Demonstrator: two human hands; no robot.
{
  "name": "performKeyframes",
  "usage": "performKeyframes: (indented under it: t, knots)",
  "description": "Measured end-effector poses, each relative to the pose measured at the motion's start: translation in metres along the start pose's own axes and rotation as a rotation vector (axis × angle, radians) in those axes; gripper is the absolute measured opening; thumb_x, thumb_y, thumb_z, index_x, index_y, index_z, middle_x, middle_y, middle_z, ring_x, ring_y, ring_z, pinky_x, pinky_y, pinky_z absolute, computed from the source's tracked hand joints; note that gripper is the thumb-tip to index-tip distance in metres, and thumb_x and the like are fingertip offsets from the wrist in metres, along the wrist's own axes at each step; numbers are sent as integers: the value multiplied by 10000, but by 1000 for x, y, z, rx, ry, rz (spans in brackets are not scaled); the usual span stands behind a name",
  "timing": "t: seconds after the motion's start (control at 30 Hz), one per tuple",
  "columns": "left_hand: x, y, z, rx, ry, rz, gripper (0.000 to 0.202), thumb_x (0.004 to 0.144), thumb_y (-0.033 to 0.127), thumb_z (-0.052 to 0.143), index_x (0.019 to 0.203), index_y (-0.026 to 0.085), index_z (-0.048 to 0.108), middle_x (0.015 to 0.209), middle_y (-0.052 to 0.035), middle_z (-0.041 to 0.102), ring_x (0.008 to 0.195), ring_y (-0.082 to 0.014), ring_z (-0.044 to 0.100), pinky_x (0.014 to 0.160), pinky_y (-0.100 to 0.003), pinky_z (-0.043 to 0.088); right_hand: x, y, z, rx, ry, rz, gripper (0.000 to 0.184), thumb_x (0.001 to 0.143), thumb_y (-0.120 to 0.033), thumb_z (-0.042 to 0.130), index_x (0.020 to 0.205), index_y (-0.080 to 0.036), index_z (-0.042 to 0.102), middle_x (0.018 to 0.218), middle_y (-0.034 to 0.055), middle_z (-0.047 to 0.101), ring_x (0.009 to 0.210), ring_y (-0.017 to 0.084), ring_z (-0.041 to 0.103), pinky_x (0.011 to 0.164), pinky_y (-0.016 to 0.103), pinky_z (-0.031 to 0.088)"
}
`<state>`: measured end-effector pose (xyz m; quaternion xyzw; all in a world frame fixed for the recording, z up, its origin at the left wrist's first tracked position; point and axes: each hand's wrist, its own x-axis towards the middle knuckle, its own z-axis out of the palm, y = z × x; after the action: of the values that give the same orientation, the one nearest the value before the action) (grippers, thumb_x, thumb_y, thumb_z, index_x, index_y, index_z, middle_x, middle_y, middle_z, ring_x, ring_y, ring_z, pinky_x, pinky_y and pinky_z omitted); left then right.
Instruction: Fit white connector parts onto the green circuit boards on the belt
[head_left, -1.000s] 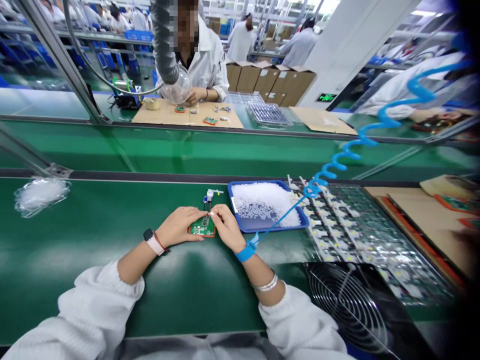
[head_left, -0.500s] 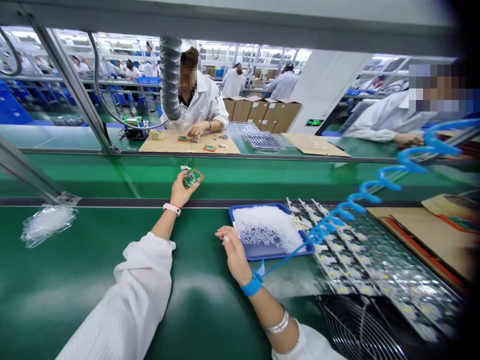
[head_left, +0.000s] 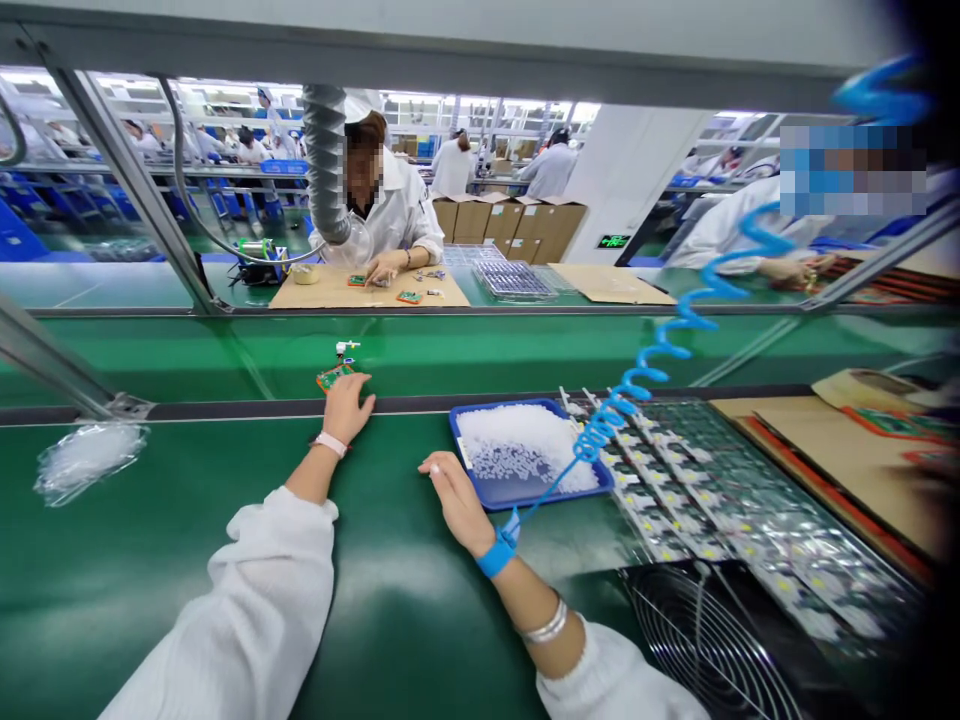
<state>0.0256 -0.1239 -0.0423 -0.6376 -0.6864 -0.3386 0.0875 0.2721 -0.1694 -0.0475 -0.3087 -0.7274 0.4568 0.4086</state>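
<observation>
Left hand (head_left: pixel 346 408) stretched forward, palm down, fingers (head_left: pixel 352 392) spread and released, no clench. Green circuit board (head_left: pixel 334 378) lies flat on the green counter (head_left: pixel 150 600), just left of the fingertips; contact unclear. Right hand (head_left: pixel 459 503) palm down, fingers loose and empty, just beside the blue tray (head_left: pixel 570 493) of white plastic pieces (head_left: pixel 517 440).

left hand (head_left: pixel 347 408) stretched forward, right hand (head_left: pixel 455 503) lower, both palm down
</observation>
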Motion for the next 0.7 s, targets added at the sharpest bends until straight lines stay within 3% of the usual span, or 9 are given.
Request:
performKeyframes:
  t: [0.13, 0.27, 0.47, 0.7]
  knots:
    - [-44, 55, -4, -230, -151, 235, 328, 856, 291, 543, 1162, 176, 538, 1176, -104, 592, 1128, -238, 508, 985, -422, 408, 1, 3, 0, 32, 8, 40, 333, 930, -427, 353, 867, -195, 582, 947, 69, 544, 927, 171, 527, 821, 327, 439]
    - [-83, 92, -18, -351, -317, 313, 305, 897, 285, 486, 1186, 203, 535, 1170, -92, 612, 1102, -227, 534, 939, -415, 436, -1, 0, 1, 20, -39, 46, 293, 904, -429, 419, 822, -189, 565, 867, 43, 553, 831, 149, 522, 757, 301, 441]
    - [-95, 84, -30, -362, -330, 228, 271, 895, 379, 490, 1090, 237, 613, 999, -67, 690, 906, -222, 620, 797, -388, 482, -2, -6, 0, 38, -141, 109, 289, 866, -407, 504, 724, -167, 580, 721, -9, 523, 699, 108, 480, 681, 262, 410]
    - [-94, 80, -28, -348, -303, 228, 325, 851, 507, 517, 995, 246, 647, 934, -56, 710, 854, -234, 642, 778, -384, 485, 2, -3, -2, 337, -131, 321, 387, 778, -545, 569, 713, -164, 584, 684, -5, 586, 666, 113, 519, 673, 268, 422]
